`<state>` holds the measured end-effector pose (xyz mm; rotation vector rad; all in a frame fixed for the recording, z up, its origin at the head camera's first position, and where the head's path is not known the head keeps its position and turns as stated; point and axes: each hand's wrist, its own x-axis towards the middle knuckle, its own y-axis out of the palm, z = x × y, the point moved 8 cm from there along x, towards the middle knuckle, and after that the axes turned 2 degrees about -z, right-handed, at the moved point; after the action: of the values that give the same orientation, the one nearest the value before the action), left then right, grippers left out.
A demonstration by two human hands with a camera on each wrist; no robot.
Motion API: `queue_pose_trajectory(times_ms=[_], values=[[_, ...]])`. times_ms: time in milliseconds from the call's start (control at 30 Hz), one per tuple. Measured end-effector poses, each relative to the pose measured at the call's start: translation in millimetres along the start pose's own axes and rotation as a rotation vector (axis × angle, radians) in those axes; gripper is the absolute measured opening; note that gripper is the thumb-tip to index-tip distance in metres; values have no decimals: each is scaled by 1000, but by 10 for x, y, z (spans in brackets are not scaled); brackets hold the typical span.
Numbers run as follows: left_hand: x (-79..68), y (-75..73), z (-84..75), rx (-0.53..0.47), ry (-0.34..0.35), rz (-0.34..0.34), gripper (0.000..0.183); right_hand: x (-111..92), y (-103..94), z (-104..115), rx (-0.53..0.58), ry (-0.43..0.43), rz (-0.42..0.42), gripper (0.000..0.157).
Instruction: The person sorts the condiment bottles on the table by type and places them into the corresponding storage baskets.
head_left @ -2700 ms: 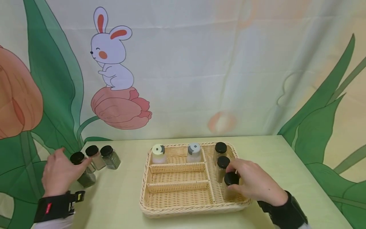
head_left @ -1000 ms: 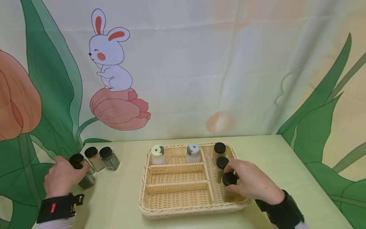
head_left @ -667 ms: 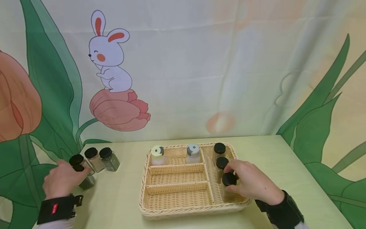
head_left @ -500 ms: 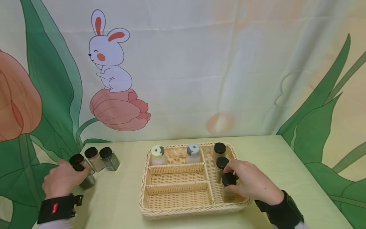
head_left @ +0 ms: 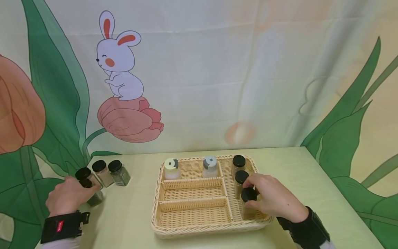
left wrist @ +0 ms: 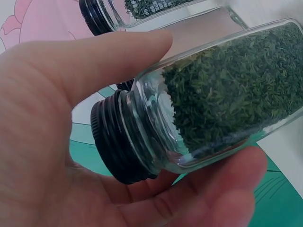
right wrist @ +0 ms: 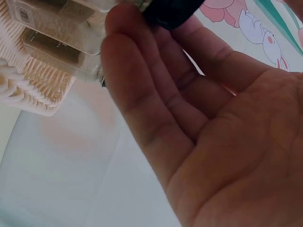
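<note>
My left hand (head_left: 66, 197) grips a spice jar of dried green herbs (left wrist: 236, 85) at the table's left; the left wrist view shows its thumb on one side and fingers on the other, near the black lid. Beside it stand a black-lidded jar (head_left: 83, 173), a jar of pale pink contents (head_left: 107, 178) and another jar of green herbs (head_left: 122, 176). My right hand (head_left: 275, 195) holds a black-lidded spice jar (head_left: 248, 195) between thumb and fingers, in the right compartment of the wicker basket (head_left: 211, 229). Behind that jar, two more black-lidded jars (head_left: 241, 177) line up.
Two shakers stand in the basket's back compartment, one yellow-lidded (head_left: 171, 164) and one grey-lidded (head_left: 210, 162). Woven dividers (head_left: 194, 199) split the basket's left part. A printed curtain (head_left: 199, 86) hangs behind the pale table (head_left: 130, 214).
My left hand has lowered and closed round the herb jar, its fingers now nearer the lid. The right hand stays on its jar, which has shifted slightly left.
</note>
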<state>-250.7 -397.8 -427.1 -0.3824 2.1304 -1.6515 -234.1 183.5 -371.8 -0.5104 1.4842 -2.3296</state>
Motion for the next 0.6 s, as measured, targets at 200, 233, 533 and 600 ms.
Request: queue_pose_trajectory(times_ms=[200,233,533,600], values=[[-8,4,-8,3,-1,-12,125,-3,4,-5,12,9,1,41],[-12,4,-11,2,-1,-12,125,-3,4,-5,11,11,1,41],[-34,-15,-18,-13,4,-39,111,-6,-9,5,5,20,3,41],[-32,-22,-17,-17,7,-44,107,-8,-15,11,4,19,1,40]])
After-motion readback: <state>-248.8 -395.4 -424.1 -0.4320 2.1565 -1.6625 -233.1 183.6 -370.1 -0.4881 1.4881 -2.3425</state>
